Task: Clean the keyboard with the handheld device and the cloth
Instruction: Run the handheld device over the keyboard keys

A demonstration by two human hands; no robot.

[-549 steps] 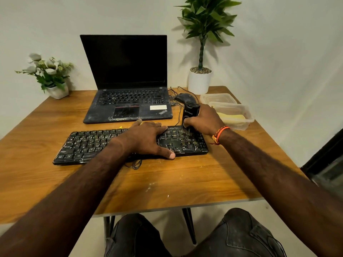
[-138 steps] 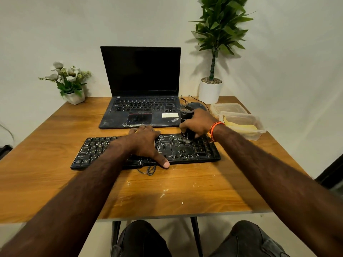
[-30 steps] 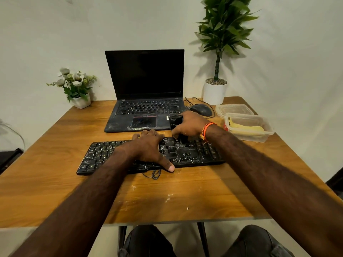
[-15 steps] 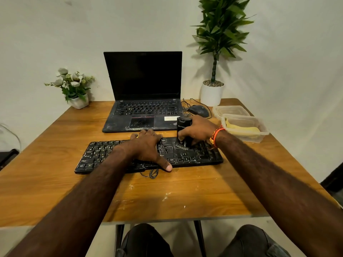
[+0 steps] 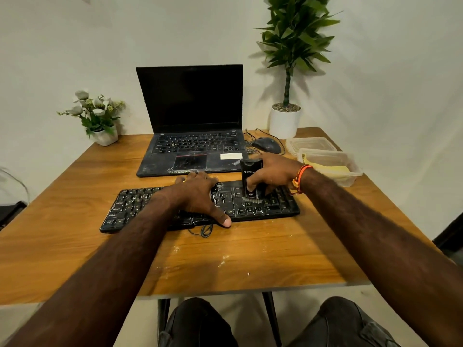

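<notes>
Right hand (image 5: pixel 274 175) grips handheld device (image 5: pixel 251 180) upright on keyboard (image 5: pixel 140 206).

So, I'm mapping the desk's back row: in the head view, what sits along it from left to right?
Small white pot of pale flowers → open black laptop → dark computer mouse → tall green plant in a white pot → clear plastic containers.

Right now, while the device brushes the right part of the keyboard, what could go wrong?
1. The handheld device stands upright in the right hand, bristles pressed on the keyboard; too much force might loosen a keycap.
2. The left hand pins only the middle; the keyboard's far end could pivot.
3. Swept dust may land on the open laptop just behind.
</notes>
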